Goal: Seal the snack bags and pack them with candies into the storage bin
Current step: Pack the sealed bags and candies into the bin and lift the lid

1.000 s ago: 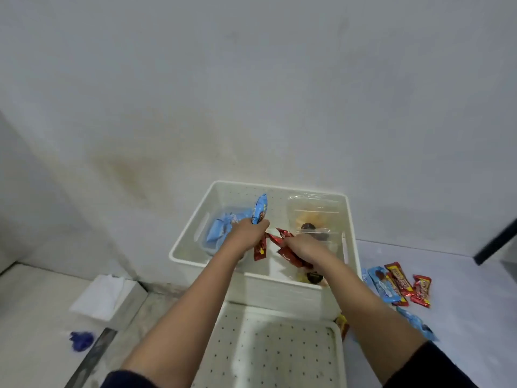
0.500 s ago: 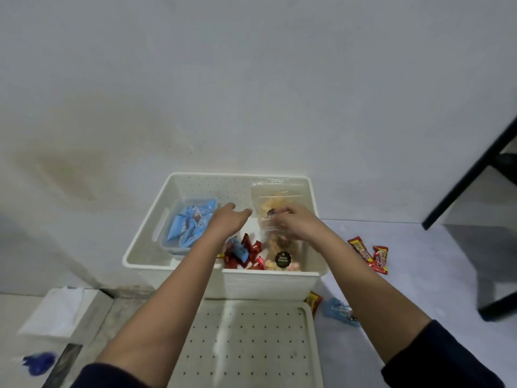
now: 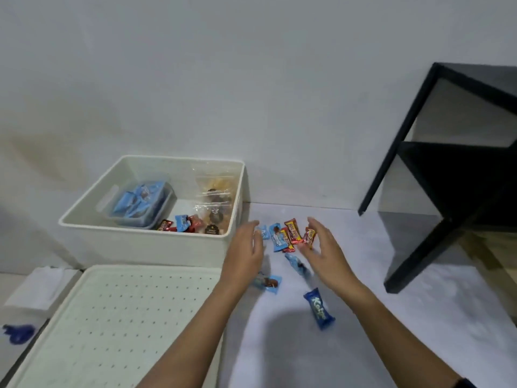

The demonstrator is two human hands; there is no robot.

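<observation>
The storage bin (image 3: 145, 247) sits just left of my left hand (image 3: 246, 247), with clear snack bags (image 3: 214, 197) and some sweets inside. Both my hands are spread, apart, holding nothing. Between them lies the cluster of candies (image 3: 291, 233), long axes pointing away from me, roughly along my fingers. My right hand (image 3: 324, 247) looks nearer, fingertips at a red wrapper, so I'd scoop inward from there.

Candies (image 3: 290, 235) lie between the left hand (image 3: 246, 254) and the right hand (image 3: 326, 249). The bin (image 3: 145, 246) stands left of both hands, a lid (image 3: 112, 326) before it; a shelf (image 3: 447, 177) stands right of them.
</observation>
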